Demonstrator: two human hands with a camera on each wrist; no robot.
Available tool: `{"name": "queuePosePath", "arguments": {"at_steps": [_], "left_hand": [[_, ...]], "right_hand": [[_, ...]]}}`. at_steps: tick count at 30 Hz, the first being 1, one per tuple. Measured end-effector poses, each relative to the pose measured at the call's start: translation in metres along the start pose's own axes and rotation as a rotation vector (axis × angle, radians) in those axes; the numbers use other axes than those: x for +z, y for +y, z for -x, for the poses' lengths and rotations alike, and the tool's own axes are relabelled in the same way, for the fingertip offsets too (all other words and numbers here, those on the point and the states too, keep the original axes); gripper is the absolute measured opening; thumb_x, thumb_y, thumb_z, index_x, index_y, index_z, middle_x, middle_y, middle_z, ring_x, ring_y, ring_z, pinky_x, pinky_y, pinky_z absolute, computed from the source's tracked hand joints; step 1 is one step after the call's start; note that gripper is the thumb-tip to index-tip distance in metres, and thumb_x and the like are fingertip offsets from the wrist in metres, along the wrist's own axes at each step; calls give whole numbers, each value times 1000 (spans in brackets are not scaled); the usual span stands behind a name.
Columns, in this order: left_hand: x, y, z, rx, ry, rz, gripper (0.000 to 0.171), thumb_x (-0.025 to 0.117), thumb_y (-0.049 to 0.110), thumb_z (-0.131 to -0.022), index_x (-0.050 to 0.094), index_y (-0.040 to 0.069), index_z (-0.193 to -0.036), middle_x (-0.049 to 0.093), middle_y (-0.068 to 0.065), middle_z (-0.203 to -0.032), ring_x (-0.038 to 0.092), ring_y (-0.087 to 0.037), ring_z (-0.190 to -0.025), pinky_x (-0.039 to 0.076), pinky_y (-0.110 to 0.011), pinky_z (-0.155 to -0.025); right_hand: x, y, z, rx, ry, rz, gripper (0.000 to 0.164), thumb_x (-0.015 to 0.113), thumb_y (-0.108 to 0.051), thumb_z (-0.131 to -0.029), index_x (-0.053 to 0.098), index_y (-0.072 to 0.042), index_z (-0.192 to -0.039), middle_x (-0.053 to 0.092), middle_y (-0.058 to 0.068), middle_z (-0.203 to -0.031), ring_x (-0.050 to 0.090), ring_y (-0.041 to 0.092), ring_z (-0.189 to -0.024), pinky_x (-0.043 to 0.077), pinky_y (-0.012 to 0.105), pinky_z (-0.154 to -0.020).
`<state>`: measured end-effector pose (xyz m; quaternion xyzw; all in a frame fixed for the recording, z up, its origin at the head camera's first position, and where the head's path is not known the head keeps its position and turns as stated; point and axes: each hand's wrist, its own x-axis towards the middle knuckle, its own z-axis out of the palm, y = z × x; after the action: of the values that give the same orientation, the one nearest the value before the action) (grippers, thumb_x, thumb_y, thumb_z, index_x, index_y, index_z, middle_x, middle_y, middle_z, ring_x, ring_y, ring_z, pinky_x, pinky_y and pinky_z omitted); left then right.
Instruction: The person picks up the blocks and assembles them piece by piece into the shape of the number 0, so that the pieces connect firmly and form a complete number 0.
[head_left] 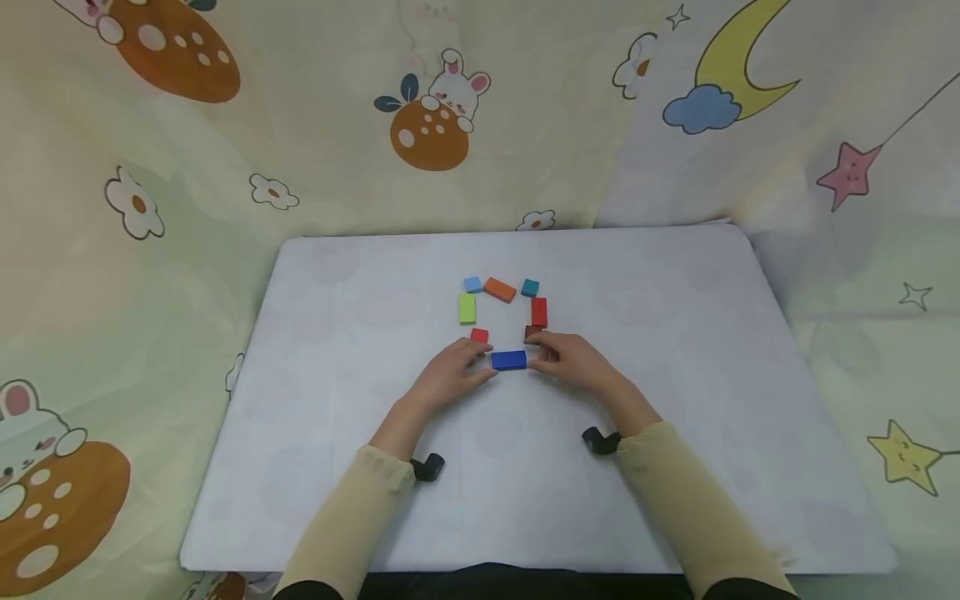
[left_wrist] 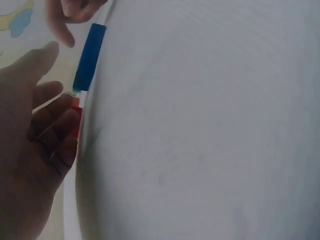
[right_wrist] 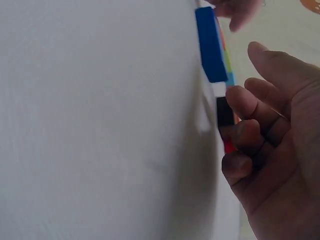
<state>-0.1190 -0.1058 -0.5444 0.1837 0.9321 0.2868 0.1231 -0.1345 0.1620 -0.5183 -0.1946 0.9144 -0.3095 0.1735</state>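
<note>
A dark blue block (head_left: pixel 509 360) lies lengthwise on the white board, between the two hands. My left hand (head_left: pixel 452 372) is at its left end, fingers loosely bent and thumb apart from them. In the left wrist view, nothing sits between that thumb and the fingers. Just beyond the left fingertips is a small red block (head_left: pixel 479 335), partly covered. My right hand (head_left: pixel 572 360) rests at the blue block's right end with loosely bent fingers, its index finger over a small brown block (head_left: pixel 532 332). The right wrist view shows a gap between the right thumb and the blue block (right_wrist: pixel 211 45).
Farther back, a green block (head_left: pixel 467 309), light blue block (head_left: pixel 472 285), orange block (head_left: pixel 499 289), teal block (head_left: pixel 530 287) and longer red block (head_left: pixel 538 312) continue a ring. The white board (head_left: pixel 360 317) ends at a patterned cloth (head_left: pixel 337 125) behind.
</note>
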Motion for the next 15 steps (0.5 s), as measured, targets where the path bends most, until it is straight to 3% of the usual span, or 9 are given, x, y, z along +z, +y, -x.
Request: {"name": "queuePosePath", "arguments": {"at_steps": [6, 15], "left_hand": [[10, -1, -8, 28, -7, -96, 54, 66, 52, -91, 58, 24, -137, 61, 6, -119, 57, -10, -106, 51, -33, -99], [9, 1, -13, 55, 6, -185, 41, 66, 44, -93, 65, 23, -127, 61, 7, -108, 56, -9, -95, 52, -28, -89]], "right_hand": [[18, 5, -13, 16, -20, 60, 41, 72, -36, -89, 63, -22, -126, 57, -3, -80, 52, 15, -75, 44, 28, -65], [22, 4, -16, -14, 23, 116, 38, 74, -35, -88, 65, -20, -122, 56, -4, -75, 51, 14, -69, 41, 28, -61]]}}
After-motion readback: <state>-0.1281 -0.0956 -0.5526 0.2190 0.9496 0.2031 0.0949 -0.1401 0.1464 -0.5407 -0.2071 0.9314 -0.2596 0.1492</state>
